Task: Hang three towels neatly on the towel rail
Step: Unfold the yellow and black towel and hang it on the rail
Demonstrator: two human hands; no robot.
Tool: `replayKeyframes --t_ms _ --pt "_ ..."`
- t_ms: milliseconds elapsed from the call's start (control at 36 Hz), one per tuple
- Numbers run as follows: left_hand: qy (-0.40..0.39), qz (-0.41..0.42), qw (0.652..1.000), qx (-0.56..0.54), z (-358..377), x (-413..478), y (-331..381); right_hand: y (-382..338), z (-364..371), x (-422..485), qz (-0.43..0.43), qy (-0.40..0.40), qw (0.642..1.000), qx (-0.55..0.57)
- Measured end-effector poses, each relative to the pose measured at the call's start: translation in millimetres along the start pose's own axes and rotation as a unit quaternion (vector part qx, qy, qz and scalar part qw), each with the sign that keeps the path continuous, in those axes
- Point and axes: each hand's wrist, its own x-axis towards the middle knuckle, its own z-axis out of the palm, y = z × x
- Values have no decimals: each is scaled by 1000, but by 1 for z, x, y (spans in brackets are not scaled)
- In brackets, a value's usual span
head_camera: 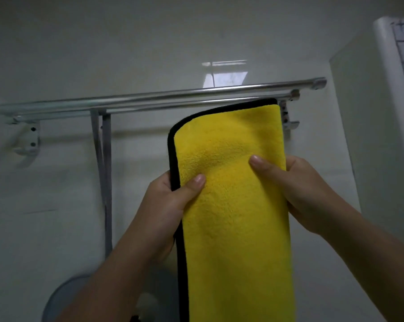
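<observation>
Both hands on it: left hand [170, 201] pinches the yellow towel [233, 205] at its black-trimmed edge, thumb on front; right hand [296, 191] clamps the opposite edge. Towel's top fold sits just below the towel rail [149, 99], right end.

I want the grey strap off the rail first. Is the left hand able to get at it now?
Probably, once it lets go: the left hand grips the yellow towel, but the grey strap hangs from the rail just to its left, nothing between.
</observation>
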Motion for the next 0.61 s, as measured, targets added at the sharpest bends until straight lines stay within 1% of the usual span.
replayKeyframes --t_ms 83,167,222,306,417,611 --pt "-14 28 999 8 -1 13 10 -12 -1 11 -20 6 999 -25" --pt "-15 58 997 42 -2 29 17 -23 -3 23 -34 8 998 -58" --pt "-7 99 991 92 -4 38 21 -30 -5 32 -40 15 996 -80" --pt "-4 161 971 178 -6 51 26 -38 -6 48 -41 26 992 -118" --pt "-8 180 962 207 -8 70 35 -48 -9 67 -27 37 990 -135" --pt "28 197 942 268 4 94 47 -60 -19 95 -59 58 983 -166"
